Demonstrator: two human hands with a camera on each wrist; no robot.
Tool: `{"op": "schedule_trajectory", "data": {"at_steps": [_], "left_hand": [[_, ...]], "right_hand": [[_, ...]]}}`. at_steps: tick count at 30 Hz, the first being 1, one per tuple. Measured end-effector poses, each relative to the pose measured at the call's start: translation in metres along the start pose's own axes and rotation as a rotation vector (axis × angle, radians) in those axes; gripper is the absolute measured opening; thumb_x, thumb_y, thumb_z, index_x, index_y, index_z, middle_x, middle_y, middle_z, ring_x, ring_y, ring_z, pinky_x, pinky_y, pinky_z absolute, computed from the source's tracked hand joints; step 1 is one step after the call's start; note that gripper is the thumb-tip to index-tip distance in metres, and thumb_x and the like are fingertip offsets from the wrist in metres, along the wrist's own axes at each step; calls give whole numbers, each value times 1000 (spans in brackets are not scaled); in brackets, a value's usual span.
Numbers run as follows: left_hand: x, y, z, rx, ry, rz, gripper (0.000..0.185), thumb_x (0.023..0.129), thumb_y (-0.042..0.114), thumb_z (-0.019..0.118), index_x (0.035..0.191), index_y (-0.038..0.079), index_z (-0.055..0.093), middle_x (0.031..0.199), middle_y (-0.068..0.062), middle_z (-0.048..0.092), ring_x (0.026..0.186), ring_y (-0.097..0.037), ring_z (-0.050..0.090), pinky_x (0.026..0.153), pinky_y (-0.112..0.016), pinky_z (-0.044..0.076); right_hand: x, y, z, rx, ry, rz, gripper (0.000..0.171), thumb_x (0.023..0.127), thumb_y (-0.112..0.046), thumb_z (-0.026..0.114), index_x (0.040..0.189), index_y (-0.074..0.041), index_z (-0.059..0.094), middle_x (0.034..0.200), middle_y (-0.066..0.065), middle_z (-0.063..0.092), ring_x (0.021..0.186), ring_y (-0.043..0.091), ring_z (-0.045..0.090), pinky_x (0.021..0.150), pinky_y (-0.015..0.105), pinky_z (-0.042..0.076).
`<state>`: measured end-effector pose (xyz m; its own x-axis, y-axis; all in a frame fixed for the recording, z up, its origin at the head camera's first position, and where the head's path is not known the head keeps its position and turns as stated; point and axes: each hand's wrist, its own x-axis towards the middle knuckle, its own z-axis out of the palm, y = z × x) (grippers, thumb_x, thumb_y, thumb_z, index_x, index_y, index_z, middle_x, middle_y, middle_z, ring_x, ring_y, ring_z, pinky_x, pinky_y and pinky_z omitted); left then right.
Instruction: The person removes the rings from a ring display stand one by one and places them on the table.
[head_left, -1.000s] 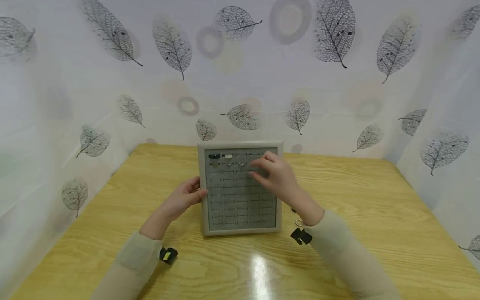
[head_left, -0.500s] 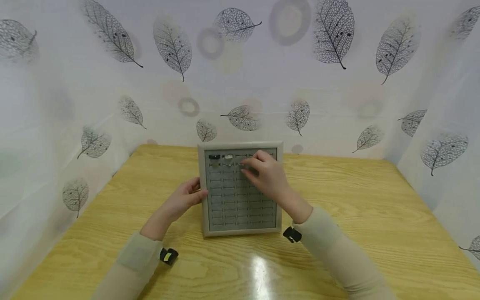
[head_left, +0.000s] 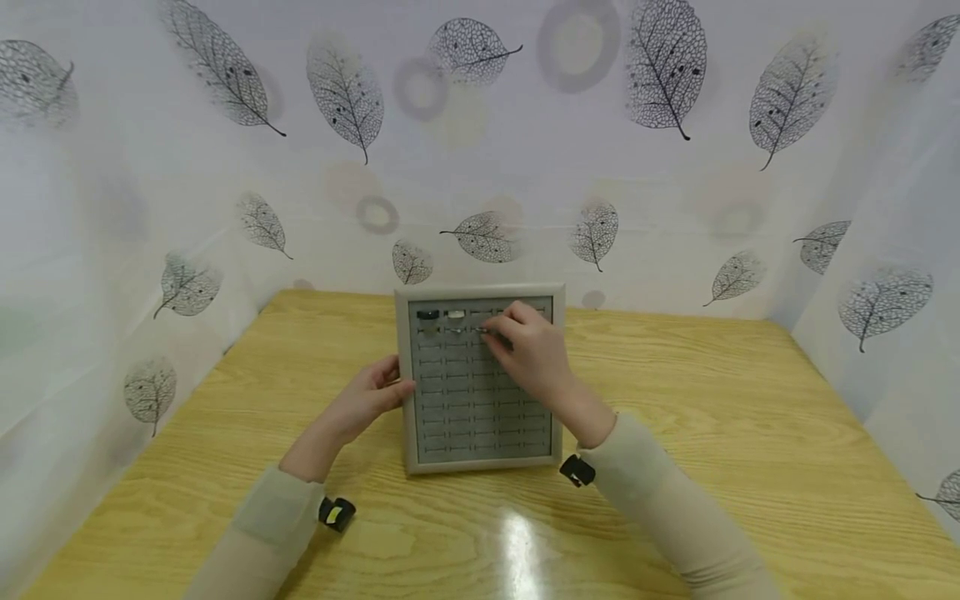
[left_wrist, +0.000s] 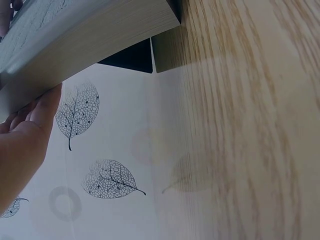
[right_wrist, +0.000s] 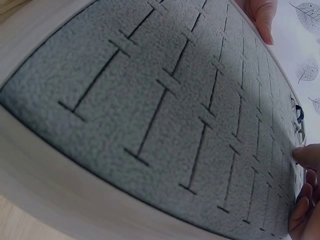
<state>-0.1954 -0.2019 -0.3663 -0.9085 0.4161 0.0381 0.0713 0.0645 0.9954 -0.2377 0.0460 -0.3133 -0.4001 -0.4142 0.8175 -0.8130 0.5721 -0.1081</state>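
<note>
A grey slotted ring display board with a pale frame [head_left: 480, 291] stands upright on the table. My left hand [head_left: 366, 396] grips its left side, thumb at the front and fingers behind; in the left wrist view that hand [left_wrist: 25, 140] is against the frame's edge. With thumb and forefinger, my right hand [head_left: 529, 346] pinches a small silvery ring [head_left: 482, 330] at the third slot of the second row. The fingers mostly cover this ring. In the top row sit a black ring [head_left: 427, 315] and a whitish ring [head_left: 456, 314]. Two thin rings are in the slots under them.
The board leans on a black rear support [left_wrist: 134, 56], seen in the left wrist view. Below the rings, rows of slots [right_wrist: 145, 120] run down the grey padding. Behind the wooden table [head_left: 697, 375] hangs a leaf-patterned cloth [head_left: 525, 167].
My right hand has moved left across the board and its fingertips have closed on the third ring of the second row. Loose rings near the right wrist are now hidden. The left hand stays put.
</note>
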Motion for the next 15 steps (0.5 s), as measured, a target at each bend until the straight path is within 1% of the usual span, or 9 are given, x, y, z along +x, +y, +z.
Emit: {"op": "schedule_trajectory", "data": {"at_steps": [10, 15], "left_hand": [[0, 0, 1, 1, 4, -8, 61, 91, 20, 50, 138, -4, 18, 130, -23, 36, 114, -26, 42, 90, -35, 39], [1, 0, 1, 1, 1, -3, 59, 92, 19, 50, 137, -3, 20, 130, -23, 36, 113, -25, 43, 90, -35, 40]], "right_hand": [[-1, 1, 0, 7, 16, 6, 8, 71, -7, 74, 76, -6, 68, 70, 1, 53, 63, 16, 50, 53, 26, 43], [-1, 2, -1, 69, 6, 26, 6, 72, -5, 72, 76, -6, 68, 71, 1, 53, 65, 14, 49, 56, 26, 42]]}}
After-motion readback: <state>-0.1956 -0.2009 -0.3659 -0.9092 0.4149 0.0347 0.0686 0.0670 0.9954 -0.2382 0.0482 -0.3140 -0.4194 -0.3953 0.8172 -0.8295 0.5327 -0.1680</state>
